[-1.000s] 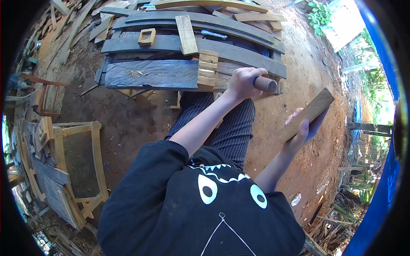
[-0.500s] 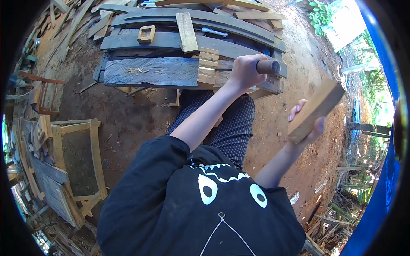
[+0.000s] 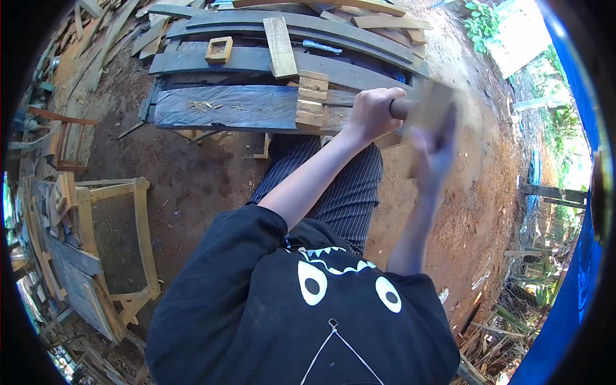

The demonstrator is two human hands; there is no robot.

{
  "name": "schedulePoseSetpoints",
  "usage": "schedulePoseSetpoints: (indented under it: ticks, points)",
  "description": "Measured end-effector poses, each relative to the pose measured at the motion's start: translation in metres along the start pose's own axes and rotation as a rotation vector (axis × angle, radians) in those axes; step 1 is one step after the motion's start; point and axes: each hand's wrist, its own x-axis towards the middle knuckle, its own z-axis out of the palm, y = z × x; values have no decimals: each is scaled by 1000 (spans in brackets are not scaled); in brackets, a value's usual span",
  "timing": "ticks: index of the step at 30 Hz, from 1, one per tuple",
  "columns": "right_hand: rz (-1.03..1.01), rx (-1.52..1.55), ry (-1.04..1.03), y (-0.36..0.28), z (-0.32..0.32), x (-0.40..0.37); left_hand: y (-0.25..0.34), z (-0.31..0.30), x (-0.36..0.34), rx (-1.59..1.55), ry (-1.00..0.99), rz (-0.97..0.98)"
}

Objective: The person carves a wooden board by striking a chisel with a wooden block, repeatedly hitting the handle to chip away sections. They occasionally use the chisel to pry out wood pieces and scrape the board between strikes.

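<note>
My left hand (image 3: 375, 115) is wrapped round the thick round wooden handle of a chisel (image 3: 402, 109), which lies about level with its butt to the right. The blade side is mostly hidden by the fist, near a light notched wood piece (image 3: 312, 99) on the bench. In my right hand (image 3: 436, 147) is a thick wooden block (image 3: 435, 106), blurred by motion. The block is at the butt end of the chisel handle; whether they touch cannot be made out.
The plank workbench (image 3: 224, 106) carries wood shavings, a small hollow wooden box (image 3: 219, 50), a short board (image 3: 280, 48) and a bluish-white object (image 3: 322, 47). Wooden frames (image 3: 144, 237) stand at left on the dirt floor. A blue sheet (image 3: 564, 308) hangs at right.
My right hand has swung the wooden block up and to the left, from well clear of the chisel to its handle's end. My left hand has barely moved.
</note>
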Motion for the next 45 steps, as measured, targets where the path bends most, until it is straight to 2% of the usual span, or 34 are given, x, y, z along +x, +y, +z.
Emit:
schedulePoseSetpoints:
  ticks: [1, 4, 7, 9, 10, 14, 18, 20, 22, 25, 28, 30, 32, 33, 36, 38, 40, 41, 45]
  points:
    - [43, 124, -7, 4, 5, -5, -1, 0, -3, 6, -19, -11]
    - [33, 155, 62, -20, -8, -8, -5, -1, -7, 11, -47, -16]
    - [-66, 487, 248, -25, -17, -10, -5, -2, -10, -1, -17, 56]
    - [-6, 351, 147, -13, -2, -15, -6, -3, -12, 4, -37, 39]
    - [83, 110, 8, -9, 7, -16, -6, -3, -12, 4, -47, 32]
    - [64, 19, 1, -27, -10, -17, -6, -3, -14, 10, -19, 60]
    - [-124, 369, 379, -37, -14, -31, -9, -6, -35, -8, 42, 174]
    - [-72, 253, 277, -17, -5, -42, -7, -11, -45, -15, 47, 221]
    - [25, -100, -59, -9, -1, -48, -6, -16, -50, 1, 74, 265]
    - [92, -85, -57, -30, -9, -57, -3, -22, -51, -30, 90, 257]
    - [-100, 267, 349, -29, -7, -71, -1, -22, -49, -41, 80, 219]
    - [-52, 218, 268, -16, 1, -85, -7, -21, -51, -19, 77, 239]
    - [-11, -96, 22, -9, 14, -89, -11, -20, -56, 15, 62, 238]
    - [150, -147, -77, -29, 8, -84, -9, -20, -55, 12, 74, 241]
    - [-76, 283, 258, -22, 9, -86, 1, -20, -48, 14, 87, 232]
    - [-148, 200, 207, -15, 7, -94, -1, -20, -47, 0, 98, 235]
    - [-123, -206, 2, -8, 14, -94, -3, -19, -50, 26, 101, 239]
    - [36, -89, 80, -12, 22, -101, -3, -18, -52, 2, 81, 237]
    - [17, -62, 34, -12, 9, -101, -4, -15, -59, 18, 96, 221]
